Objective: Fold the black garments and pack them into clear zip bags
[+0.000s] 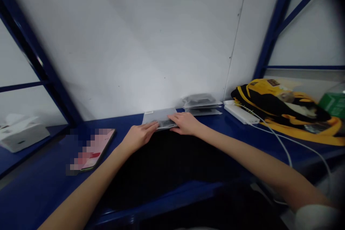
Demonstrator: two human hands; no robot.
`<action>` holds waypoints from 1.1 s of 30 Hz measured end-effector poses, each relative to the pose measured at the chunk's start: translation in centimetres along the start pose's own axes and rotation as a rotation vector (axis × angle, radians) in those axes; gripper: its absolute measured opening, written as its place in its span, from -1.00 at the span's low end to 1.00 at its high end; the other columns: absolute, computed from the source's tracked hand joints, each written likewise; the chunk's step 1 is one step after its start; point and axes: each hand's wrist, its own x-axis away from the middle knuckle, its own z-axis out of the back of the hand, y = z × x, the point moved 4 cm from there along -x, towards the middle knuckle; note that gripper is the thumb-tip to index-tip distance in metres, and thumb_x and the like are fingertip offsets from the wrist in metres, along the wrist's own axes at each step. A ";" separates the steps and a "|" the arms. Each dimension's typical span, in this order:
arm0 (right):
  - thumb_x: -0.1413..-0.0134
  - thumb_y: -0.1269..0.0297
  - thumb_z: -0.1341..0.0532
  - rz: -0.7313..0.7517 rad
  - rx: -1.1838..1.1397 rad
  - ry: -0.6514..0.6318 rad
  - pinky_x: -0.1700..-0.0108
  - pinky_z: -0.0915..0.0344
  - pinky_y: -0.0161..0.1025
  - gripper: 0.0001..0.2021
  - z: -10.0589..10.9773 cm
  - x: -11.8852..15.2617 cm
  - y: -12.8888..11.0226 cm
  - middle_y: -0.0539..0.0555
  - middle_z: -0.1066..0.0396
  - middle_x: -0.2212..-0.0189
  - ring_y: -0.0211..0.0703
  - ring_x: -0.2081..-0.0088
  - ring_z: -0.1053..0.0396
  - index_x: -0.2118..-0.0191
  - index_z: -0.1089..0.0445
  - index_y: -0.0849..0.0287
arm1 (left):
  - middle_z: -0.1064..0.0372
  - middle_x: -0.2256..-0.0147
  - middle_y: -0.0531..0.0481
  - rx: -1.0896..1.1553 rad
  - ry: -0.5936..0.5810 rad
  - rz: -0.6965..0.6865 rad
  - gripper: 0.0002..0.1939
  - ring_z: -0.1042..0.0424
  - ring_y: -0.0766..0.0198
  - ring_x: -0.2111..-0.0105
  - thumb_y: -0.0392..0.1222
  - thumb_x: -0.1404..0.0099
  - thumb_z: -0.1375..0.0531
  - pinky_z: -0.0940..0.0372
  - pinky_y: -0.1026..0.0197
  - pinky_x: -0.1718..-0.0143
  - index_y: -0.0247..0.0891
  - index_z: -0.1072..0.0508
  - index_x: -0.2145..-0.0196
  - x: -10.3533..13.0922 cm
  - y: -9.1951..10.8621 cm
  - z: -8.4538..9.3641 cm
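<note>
A frosted plastic bag (159, 115) with a small white label at its top left lies near the wall, something dark showing inside its near part. My left hand (141, 133) is at the bag's near left corner, its fingers together on the edge. At the near right side, my right hand (185, 123) has its fingers over the bag and its thumb lower at the edge. Just right of it is a stack of similar frosted bags (202, 104) with dark contents. Black material (172, 161) spreads below both hands.
On the blue table (37, 183), a phone (101, 143) lies left of my left forearm. A tissue box (23, 136) stands far left. To the right are a white power strip or power bank (239, 112) with cables, a yellow-and-black bag (277, 104) and a green-labelled bottle (334, 104).
</note>
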 end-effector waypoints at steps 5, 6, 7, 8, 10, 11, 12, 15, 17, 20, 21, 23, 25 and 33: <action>-0.06 0.37 -0.02 -0.065 0.029 -0.089 0.33 -0.22 -0.24 -0.61 -0.2 0.0 0.1 0.18 -0.41 0.18 -0.09 0.27 -0.38 -0.05 -0.19 0.18 | -0.36 0.05 -0.03 -0.029 0.102 0.051 -0.64 -0.44 0.21 0.19 -0.13 -0.29 0.01 -0.38 0.21 0.27 -0.13 -0.25 -0.04 -0.1 0.3 0.9; -0.04 0.41 -0.02 -0.074 0.029 -0.058 0.32 -0.22 -0.25 -0.58 0.0 0.1 0.5 0.17 -0.40 0.15 -0.10 0.25 -0.37 -0.07 -0.17 0.17 | -0.33 0.02 -0.06 -0.039 0.133 0.092 -0.59 -0.41 0.20 0.15 -0.11 -0.29 0.00 -0.37 0.21 0.25 -0.14 -0.18 -0.09 -0.2 0.3 1.3; -0.02 0.44 -0.01 -0.087 0.030 -0.008 0.29 -0.23 -0.25 -0.55 0.4 0.2 1.0 0.17 -0.37 0.10 -0.10 0.22 -0.35 -0.09 -0.16 0.17 | -0.28 -0.02 -0.09 -0.045 0.159 0.142 -0.54 -0.38 0.18 0.10 -0.10 -0.28 0.00 -0.36 0.21 0.24 -0.16 -0.10 -0.13 -0.3 0.2 1.7; 0.00 0.47 -0.01 -0.102 0.033 0.053 0.24 -0.23 -0.24 -0.52 0.8 0.3 1.7 0.15 -0.33 0.04 -0.11 0.18 -0.34 -0.11 -0.14 0.15 | -0.22 -0.06 -0.12 -0.044 0.174 0.200 -0.48 -0.33 0.16 0.05 -0.09 -0.28 0.00 -0.35 0.21 0.23 -0.18 -0.02 -0.17 -0.4 0.1 2.1; 0.05 0.53 0.01 -0.143 0.049 0.191 0.13 -0.20 -0.19 -0.44 2.0 0.6 3.2 0.11 -0.23 -0.05 -0.10 0.10 -0.28 -0.14 -0.10 0.12 | -0.12 -0.12 -0.17 -0.018 0.165 0.319 -0.41 -0.26 0.13 -0.01 -0.07 -0.28 0.01 -0.34 0.19 0.21 -0.22 0.11 -0.20 -0.5 -0.2 2.6; 0.06 0.55 0.02 -0.174 0.060 0.255 0.07 -0.17 -0.17 -0.42 2.5 0.8 4.2 0.09 -0.19 -0.08 -0.08 0.06 -0.25 -0.15 -0.09 0.11 | -0.09 -0.13 -0.18 0.004 0.141 0.361 -0.39 -0.25 0.11 -0.03 -0.05 -0.28 0.02 -0.33 0.16 0.19 -0.24 0.15 -0.21 -0.6 -0.4 2.7; 0.07 0.56 0.03 -0.217 0.074 0.310 0.03 -0.14 -0.14 -0.41 3.0 1.0 5.3 0.08 -0.17 -0.10 -0.07 0.03 -0.22 -0.15 -0.09 0.11 | -0.07 -0.14 -0.18 0.031 0.103 0.388 -0.39 -0.23 0.11 -0.03 -0.04 -0.28 0.04 -0.31 0.14 0.15 -0.25 0.15 -0.21 -0.7 -0.6 2.6; 0.06 0.58 0.07 -0.389 0.125 0.403 -0.08 -0.01 -0.07 -0.41 3.5 2.0 9.1 0.09 -0.12 -0.13 -0.04 -0.07 -0.11 -0.16 -0.08 0.13 | -0.03 -0.16 -0.14 0.122 -0.062 0.390 -0.45 -0.16 0.12 -0.08 -0.01 -0.29 0.08 -0.20 0.09 0.02 -0.23 0.05 -0.18 -0.8 -1.0 1.4; 0.06 0.59 0.07 -0.476 0.164 0.387 -0.12 0.09 0.00 -0.39 2.7 2.8 11.7 0.10 -0.08 -0.15 -0.03 -0.13 -0.02 -0.17 -0.04 0.13 | 0.00 -0.17 -0.13 0.178 -0.187 0.362 -0.46 -0.10 0.12 -0.12 0.03 -0.28 0.08 -0.11 0.07 -0.06 -0.22 -0.02 -0.16 -0.6 -1.2 0.1; 0.02 0.56 0.08 -0.532 0.198 0.227 -0.11 0.13 0.07 -0.45 0.1 4.0 14.8 0.13 -0.05 -0.16 0.00 -0.16 0.07 -0.14 -0.09 0.12 | 0.04 -0.18 -0.17 0.244 -0.377 0.340 -0.41 -0.06 0.07 -0.13 0.09 -0.24 0.05 -0.03 0.05 -0.10 -0.27 -0.09 -0.14 0.1 -1.5 -2.1; 0.01 0.53 0.06 -0.552 0.185 0.147 -0.09 0.10 0.10 -0.47 -0.9 4.4 15.7 0.15 -0.08 -0.13 0.03 -0.15 0.05 -0.13 -0.12 0.11 | 0.04 -0.19 -0.18 0.266 -0.434 0.340 -0.41 -0.07 0.06 -0.13 0.10 -0.23 0.05 -0.03 0.05 -0.10 -0.28 -0.12 -0.13 0.3 -1.6 -2.6; -0.02 0.48 0.05 -0.582 0.149 0.035 -0.06 0.06 0.12 -0.49 -2.4 5.0 16.8 0.19 -0.13 -0.10 0.06 -0.13 0.01 -0.13 -0.11 0.11 | 0.04 -0.18 -0.19 0.301 -0.521 0.357 -0.41 -0.07 0.06 -0.13 0.12 -0.23 0.06 -0.02 0.07 -0.10 -0.29 -0.17 -0.10 0.7 -1.7 -3.4; -0.03 0.44 0.04 -0.598 0.143 0.000 -0.07 0.08 0.13 -0.50 -2.8 5.2 17.0 0.21 -0.12 -0.10 0.08 -0.13 0.02 -0.14 -0.10 0.13 | 0.05 -0.19 -0.18 0.320 -0.564 0.387 -0.40 -0.05 0.07 -0.14 0.14 -0.22 0.07 -0.01 0.08 -0.11 -0.29 -0.20 -0.09 1.0 -1.8 -3.6; 0.00 0.43 0.00 -0.417 0.000 0.218 0.13 -0.17 -0.16 -0.62 2.2 2.2 10.3 0.22 -0.22 0.03 -0.04 0.17 -0.28 0.01 -0.23 0.23 | -0.12 -0.11 -0.19 0.370 -0.572 0.362 -0.45 -0.16 0.08 -0.08 0.15 -0.21 0.06 -0.05 0.10 -0.08 -0.28 -0.34 0.04 0.8 -2.7 -2.6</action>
